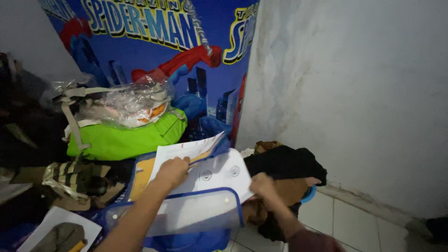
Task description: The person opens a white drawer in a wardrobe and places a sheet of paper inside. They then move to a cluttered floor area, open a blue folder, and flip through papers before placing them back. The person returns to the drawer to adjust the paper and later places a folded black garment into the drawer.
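Observation:
My left hand (pixel 173 171) grips several white sheets of paper (pixel 186 151) at their lower edge, partway inside a translucent plastic folder with blue trim (pixel 205 212). The folder's flap with two round snap buttons (pixel 219 173) lies open beneath the papers. My right hand (pixel 262 186) pinches the flap's right edge. Both forearms reach in from the bottom of the view.
A bright green bag (pixel 126 137) topped with crumpled clear plastic (pixel 126 102) sits to the left. A dark pile of clothes (pixel 284 163) lies at the right by a grey wall (pixel 354 93). A blue comic-print cabinet (pixel 154 42) stands behind. White floor tiles (pixel 345 224) show at the lower right.

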